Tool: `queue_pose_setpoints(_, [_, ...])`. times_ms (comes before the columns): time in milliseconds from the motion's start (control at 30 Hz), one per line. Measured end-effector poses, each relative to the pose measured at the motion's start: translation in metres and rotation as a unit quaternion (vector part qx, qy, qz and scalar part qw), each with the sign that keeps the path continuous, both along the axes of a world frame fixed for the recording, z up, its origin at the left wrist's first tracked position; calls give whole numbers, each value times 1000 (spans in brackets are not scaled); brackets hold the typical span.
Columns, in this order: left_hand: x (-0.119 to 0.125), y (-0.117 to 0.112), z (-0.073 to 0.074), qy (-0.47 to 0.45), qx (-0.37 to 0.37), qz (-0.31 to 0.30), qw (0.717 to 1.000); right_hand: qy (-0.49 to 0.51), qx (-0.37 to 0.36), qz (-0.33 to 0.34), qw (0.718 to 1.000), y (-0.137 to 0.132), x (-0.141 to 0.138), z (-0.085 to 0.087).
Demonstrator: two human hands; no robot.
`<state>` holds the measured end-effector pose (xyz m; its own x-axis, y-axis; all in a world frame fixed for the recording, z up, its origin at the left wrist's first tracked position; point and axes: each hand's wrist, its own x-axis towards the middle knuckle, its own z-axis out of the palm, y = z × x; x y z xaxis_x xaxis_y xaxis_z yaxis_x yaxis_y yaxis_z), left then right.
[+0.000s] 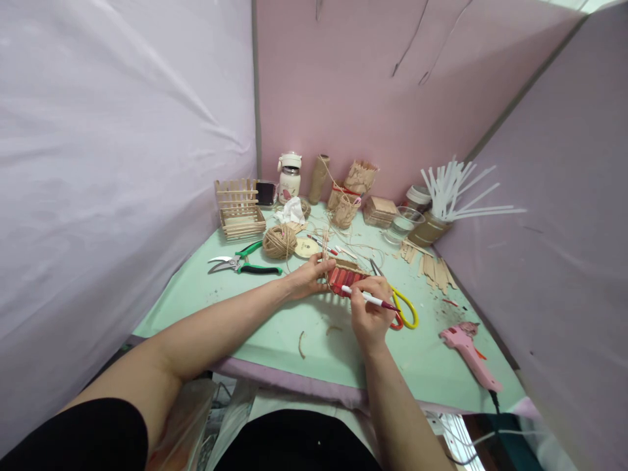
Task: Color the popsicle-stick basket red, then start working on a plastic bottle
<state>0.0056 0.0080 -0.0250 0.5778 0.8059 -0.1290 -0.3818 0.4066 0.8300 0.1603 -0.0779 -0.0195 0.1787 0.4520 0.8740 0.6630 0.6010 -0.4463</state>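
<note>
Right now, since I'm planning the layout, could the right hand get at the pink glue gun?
Probably yes: the right hand holds a marker, but only scissors lie between it and the glue gun.

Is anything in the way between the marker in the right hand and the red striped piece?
Nothing visible: the marker has its tip right at the red striped piece, held by the left hand; contact is unclear. The scissors lie to the right.

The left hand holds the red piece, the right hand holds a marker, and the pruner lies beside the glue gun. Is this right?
The pruner is elsewhere: the head view shows it beside the twine ball, not the glue gun. The left hand holds the red piece, and the right hand a marker.
</note>
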Motion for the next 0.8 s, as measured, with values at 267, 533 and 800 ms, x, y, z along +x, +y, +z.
queue_pose_setpoints(267, [0, 1, -2, -6, -8, 3, 1000, 31, -1, -13, 999, 1, 0, -1])
queue_pose_setpoints(533, [0, 2, -3, -9, -7, 3, 1000, 23, -6, -14, 1000, 0, 0, -1])
queue_pose_setpoints(800, [0, 1, -1, 0, -5, 4, 1000, 30, -6, -24, 999, 1, -1, -2])
